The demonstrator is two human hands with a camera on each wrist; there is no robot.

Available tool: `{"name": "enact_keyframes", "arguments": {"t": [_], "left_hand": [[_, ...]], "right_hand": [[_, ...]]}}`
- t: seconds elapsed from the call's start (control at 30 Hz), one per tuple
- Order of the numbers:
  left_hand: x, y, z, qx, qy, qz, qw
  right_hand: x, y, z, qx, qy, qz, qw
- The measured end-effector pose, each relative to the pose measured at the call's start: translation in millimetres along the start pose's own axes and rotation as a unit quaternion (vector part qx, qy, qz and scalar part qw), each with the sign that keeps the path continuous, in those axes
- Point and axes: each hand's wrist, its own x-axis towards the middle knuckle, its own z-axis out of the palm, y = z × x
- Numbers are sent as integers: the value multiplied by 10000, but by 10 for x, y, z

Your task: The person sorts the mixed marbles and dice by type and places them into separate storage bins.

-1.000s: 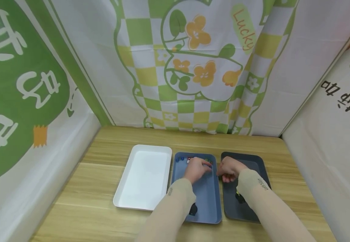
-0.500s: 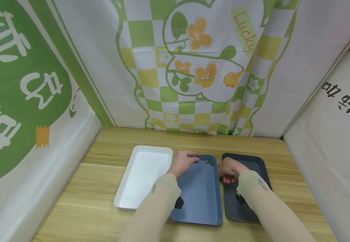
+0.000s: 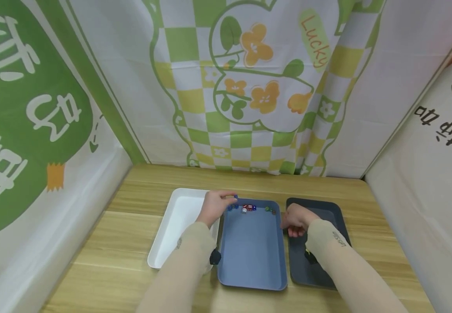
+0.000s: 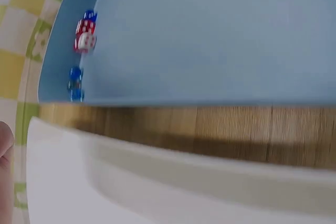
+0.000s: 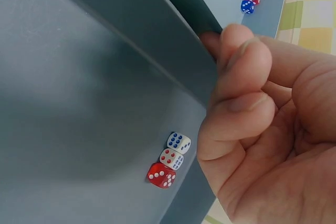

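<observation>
In the head view my left hand [image 3: 212, 206] is over the white tray's right rim, pinching a small blue die [image 3: 235, 197] between thumb and fingertips. Beneath and right of it, the blue tray [image 3: 252, 252] has red and white dice [image 3: 247, 208] in a short row along its far wall. Small blue pieces [image 4: 76, 83] lie in its far left corner, green ones [image 3: 267, 209] at the far right. My right hand [image 5: 262, 114] grips the left rim of the dark grey tray [image 5: 68, 145], fingers curled inside. White dice [image 5: 176, 148] and a red die [image 5: 161, 176] lie in that tray.
The white tray [image 3: 179, 226] stands left of the blue one, a narrow strip of wooden table [image 4: 226, 129] between them. Behind the trays hangs a green and yellow checked curtain [image 3: 249, 139]. Fabric walls stand at both sides.
My left hand has moved left from the blue tray's far right part, past the row of dice, to the white tray's rim. My right hand has stayed at the dark tray's rim.
</observation>
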Motion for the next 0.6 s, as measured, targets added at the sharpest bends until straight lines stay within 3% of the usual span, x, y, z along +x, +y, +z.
{"name": "enact_keyframes", "arguments": {"t": [0.6], "left_hand": [[-26, -361, -322, 99, 842, -189, 9962]], "right_hand": [[-7, 19, -5, 48, -3, -27, 10000]]}}
